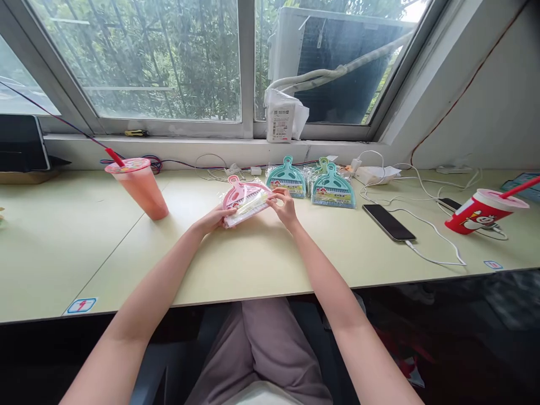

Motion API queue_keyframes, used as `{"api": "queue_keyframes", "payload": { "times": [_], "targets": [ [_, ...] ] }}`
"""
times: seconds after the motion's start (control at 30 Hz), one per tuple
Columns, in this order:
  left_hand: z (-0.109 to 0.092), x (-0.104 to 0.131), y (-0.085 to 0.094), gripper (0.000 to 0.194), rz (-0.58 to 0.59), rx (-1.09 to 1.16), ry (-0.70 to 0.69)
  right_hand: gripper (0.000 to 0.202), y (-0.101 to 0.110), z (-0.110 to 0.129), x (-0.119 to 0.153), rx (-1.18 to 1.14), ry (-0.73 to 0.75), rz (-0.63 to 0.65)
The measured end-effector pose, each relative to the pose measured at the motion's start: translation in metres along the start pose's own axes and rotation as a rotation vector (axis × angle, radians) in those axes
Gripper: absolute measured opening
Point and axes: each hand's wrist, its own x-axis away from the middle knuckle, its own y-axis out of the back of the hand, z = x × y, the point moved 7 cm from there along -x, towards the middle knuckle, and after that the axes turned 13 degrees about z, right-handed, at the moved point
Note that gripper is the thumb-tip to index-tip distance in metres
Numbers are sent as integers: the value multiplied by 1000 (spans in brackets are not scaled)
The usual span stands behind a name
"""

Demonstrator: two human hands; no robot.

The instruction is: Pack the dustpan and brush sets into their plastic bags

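Observation:
A pink dustpan and brush set in clear plastic wrap [245,198] is held tilted above the table between both hands. My left hand [214,218] grips its lower left corner, thumb on top. On the right side, my right hand [283,207] pinches the edge of the wrapping with thumb and fingers. Behind and to the right, a wrapped teal set [287,178] and another wrapped teal set [333,187] lie on the table. A green handle [323,164] shows partly hidden between them.
A pink drink cup [141,188] stands left and a red cup [483,212] right, both with straws. A black phone [390,223] on a white cable lies right of centre. A tissue pack [280,119] sits on the windowsill.

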Motion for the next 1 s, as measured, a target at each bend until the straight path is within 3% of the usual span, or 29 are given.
{"api": "queue_keyframes", "payload": {
  "times": [0.13,0.27,0.47,0.77,1.0],
  "targets": [
    [-11,4,-10,76,24,-94,-74,15,0,6,5,82,63,-49],
    [-22,5,-11,74,-11,-161,-160,17,5,28,12,242,174,-98],
    [-23,2,-12,74,-64,-79,-192,22,-2,39,15,430,190,-11],
    [-32,6,-22,89,29,-72,-276,16,-1,33,14,360,145,-67],
    [-48,9,-29,98,-48,-153,-439,22,-2,35,16,386,154,-66]
  ]
}}
